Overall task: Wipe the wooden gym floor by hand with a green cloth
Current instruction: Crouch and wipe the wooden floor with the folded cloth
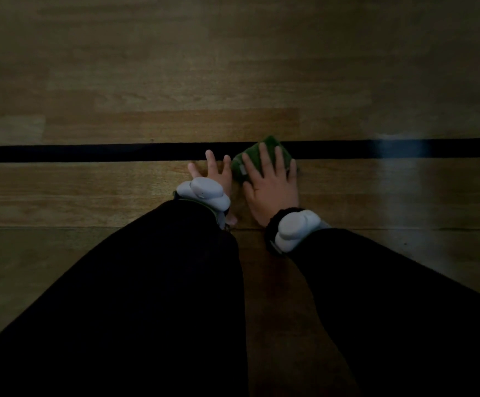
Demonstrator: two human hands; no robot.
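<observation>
A folded green cloth (273, 147) lies on the wooden gym floor (147, 81), partly over a black floor line (90, 152). My right hand (271, 187) presses flat on the cloth with straight, spread fingers and covers most of it. My left hand (216, 170) rests flat on the bare floor just left of the cloth, fingers spread. A white device on the wrist hides part of the left hand. Both arms wear dark sleeves.
The black line runs straight across the floor from left to right. A pale reflection of light (399, 156) shines on the boards to the right. Bare wooden boards stretch on all sides. The scene is dim.
</observation>
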